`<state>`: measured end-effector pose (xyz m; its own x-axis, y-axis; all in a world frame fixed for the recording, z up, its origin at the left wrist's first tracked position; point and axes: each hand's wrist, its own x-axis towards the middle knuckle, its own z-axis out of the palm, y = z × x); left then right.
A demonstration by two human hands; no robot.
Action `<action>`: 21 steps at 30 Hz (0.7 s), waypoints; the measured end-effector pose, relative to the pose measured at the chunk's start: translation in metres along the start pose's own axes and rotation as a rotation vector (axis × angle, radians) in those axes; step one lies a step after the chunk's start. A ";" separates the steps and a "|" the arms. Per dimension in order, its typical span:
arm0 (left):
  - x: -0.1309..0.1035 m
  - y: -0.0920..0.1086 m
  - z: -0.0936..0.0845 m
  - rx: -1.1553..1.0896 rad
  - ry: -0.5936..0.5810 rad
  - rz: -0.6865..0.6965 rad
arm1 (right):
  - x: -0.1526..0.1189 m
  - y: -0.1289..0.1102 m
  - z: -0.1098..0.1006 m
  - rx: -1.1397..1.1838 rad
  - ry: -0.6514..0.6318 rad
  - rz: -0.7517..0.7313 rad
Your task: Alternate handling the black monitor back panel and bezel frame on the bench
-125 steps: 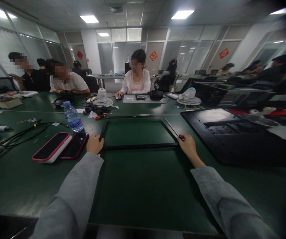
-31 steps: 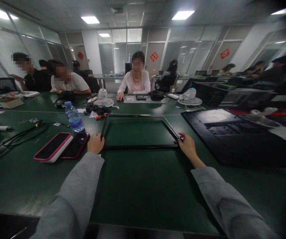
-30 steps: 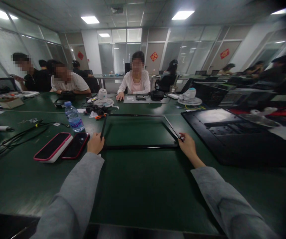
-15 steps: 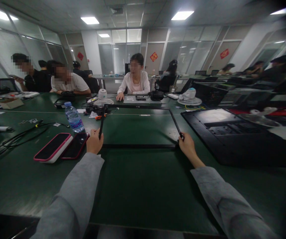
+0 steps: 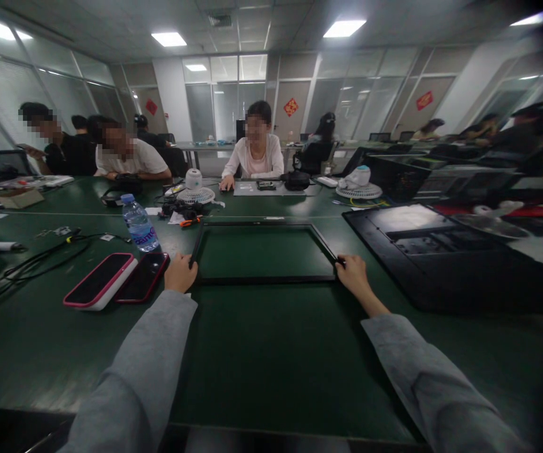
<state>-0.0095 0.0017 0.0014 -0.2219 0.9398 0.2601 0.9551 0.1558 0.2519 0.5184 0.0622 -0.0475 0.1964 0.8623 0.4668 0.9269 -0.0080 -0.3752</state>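
A thin black rectangular screen bezel [image 5: 266, 279], an open frame with nothing inside it, is held over the green table [image 5: 275, 365]. My left hand [image 5: 180, 273] is closed around its left side near the front corner. On the opposite side, my right hand [image 5: 352, 274] grips the right edge, also near the front. The green tabletop shows through the bezel. Whether its far edge touches the table, I cannot tell. Just left of my left hand lie a dark phone with a red edge [image 5: 143, 277] and a second phone in a thick pink-and-white case [image 5: 99, 280].
A water bottle [image 5: 139, 223] stands behind the phones, with black cables [image 5: 30, 264] to the left. At right lies a large black panel [image 5: 422, 264]. Small white fans [image 5: 194, 189] and orange-handled pliers [image 5: 190, 221] are farther back. A person [image 5: 257, 151] sits opposite.
The bezel's far edge has tilted down toward the table, so the frame now lies flatter. Both hands keep their grip and have barely moved.
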 end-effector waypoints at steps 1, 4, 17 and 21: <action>0.000 0.000 0.000 0.000 -0.008 -0.004 | 0.000 0.000 -0.001 -0.008 -0.009 0.002; 0.000 0.000 -0.001 0.003 -0.029 -0.014 | 0.000 0.000 -0.001 -0.031 -0.028 0.004; -0.005 0.008 0.001 0.080 0.092 0.015 | -0.001 0.001 0.001 -0.063 -0.039 -0.007; -0.005 0.013 0.002 -0.013 0.030 0.121 | 0.000 -0.001 0.000 -0.054 -0.026 -0.017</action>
<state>0.0041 -0.0003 0.0011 -0.1113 0.9418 0.3173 0.9727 0.0378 0.2289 0.5173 0.0619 -0.0471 0.1729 0.8756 0.4511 0.9461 -0.0203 -0.3233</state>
